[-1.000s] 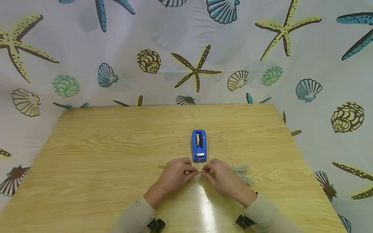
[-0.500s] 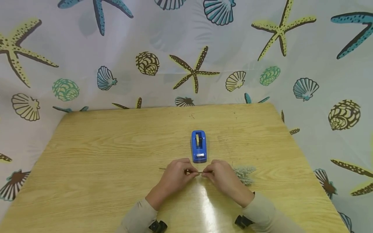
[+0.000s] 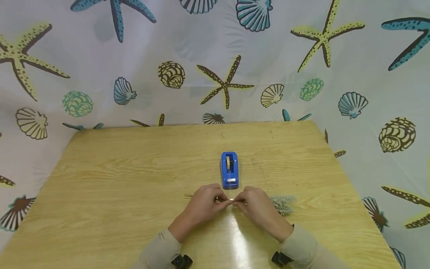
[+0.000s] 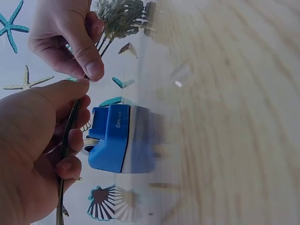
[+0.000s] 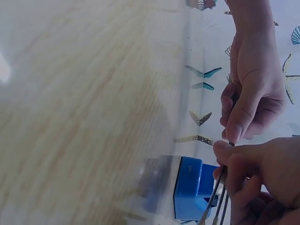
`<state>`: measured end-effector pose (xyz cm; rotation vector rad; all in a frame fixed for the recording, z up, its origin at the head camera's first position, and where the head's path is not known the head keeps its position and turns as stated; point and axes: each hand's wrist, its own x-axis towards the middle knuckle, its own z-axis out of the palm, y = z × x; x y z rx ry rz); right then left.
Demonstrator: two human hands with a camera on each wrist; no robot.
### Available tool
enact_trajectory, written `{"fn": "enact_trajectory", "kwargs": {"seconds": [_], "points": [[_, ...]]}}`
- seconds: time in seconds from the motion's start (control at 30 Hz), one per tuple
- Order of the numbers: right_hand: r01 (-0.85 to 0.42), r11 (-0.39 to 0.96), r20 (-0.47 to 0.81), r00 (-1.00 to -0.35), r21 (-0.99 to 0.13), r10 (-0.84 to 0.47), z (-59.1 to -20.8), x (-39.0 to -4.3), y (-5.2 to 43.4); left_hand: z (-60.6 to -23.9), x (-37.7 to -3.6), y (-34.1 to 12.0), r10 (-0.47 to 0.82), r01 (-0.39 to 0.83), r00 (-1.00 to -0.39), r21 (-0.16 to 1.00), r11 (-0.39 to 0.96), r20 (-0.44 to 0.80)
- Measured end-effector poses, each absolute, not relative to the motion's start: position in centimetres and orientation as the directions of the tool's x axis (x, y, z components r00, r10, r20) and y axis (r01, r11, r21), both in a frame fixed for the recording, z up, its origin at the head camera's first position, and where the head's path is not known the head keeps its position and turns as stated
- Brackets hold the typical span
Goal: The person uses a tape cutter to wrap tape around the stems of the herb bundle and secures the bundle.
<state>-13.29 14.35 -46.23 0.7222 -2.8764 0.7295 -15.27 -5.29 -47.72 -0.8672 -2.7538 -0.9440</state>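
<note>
A thin bunch of dark flower stems (image 4: 65, 145) runs between my two hands. Its fluffy grey-green flower heads (image 3: 283, 204) stick out beyond my right hand, and the bare stem ends (image 3: 188, 195) beyond my left. My left hand (image 3: 204, 203) pinches the stems between thumb and forefinger, its other fingers curled along them. Close beside it, my right hand (image 3: 259, 207) pinches them nearer the flower heads. Between the fingertips shows a small pale, shiny spot on the stems. Just behind the hands stands a blue tape dispenser (image 3: 230, 172) with a tape roll in it.
The wooden table (image 3: 134, 168) reaches to a white cloth (image 3: 141, 48) printed with shells and starfish, which hangs behind and at both sides. Sleeves and black wrist cameras (image 3: 182, 260) show at the front edge of the head view.
My hands stay on the stems, the left fingertips shifting slightly right towards the right ones. The flower heads have turned and now look bunched together, and the pale spot shows at the fingertips.
</note>
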Motion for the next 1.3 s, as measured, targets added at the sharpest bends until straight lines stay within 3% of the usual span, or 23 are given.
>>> {"fn": "enact_trajectory", "kwargs": {"seconds": [0.23,0.43,0.57,0.83,1.17,1.3], "points": [[-0.531,0.788,0.231,-0.847,-0.312,-0.479,-45.9,-13.5,14.1,-47.9,-15.3,-5.4,0.466,0.586,-0.810,0.510,0.630,0.356],[-0.568,0.802,0.355,-0.800,-0.186,-0.484,-46.3,-13.4,13.8,-47.5,-15.5,-5.7,0.436,0.377,-0.892,0.726,0.575,0.118],[-0.596,0.791,0.425,-0.758,-0.140,-0.496,-46.8,-13.3,13.7,-47.4,-15.9,-6.0,0.458,0.266,-0.889,0.789,0.554,-0.022],[-0.615,0.778,0.459,-0.732,-0.128,-0.503,-47.2,-13.2,13.7,-47.1,-15.9,-6.1,0.428,0.126,-0.893,0.831,0.542,-0.143],[-0.593,0.768,0.372,-0.788,-0.243,-0.490,-46.7,-13.1,13.9,-47.8,-15.8,-5.9,0.380,0.119,-0.918,0.839,0.531,-0.111],[-0.593,0.775,0.324,-0.793,-0.220,-0.516,-46.4,-12.9,14.0,-47.9,-15.7,-5.9,0.372,0.147,-0.925,0.833,0.534,-0.075]]}}
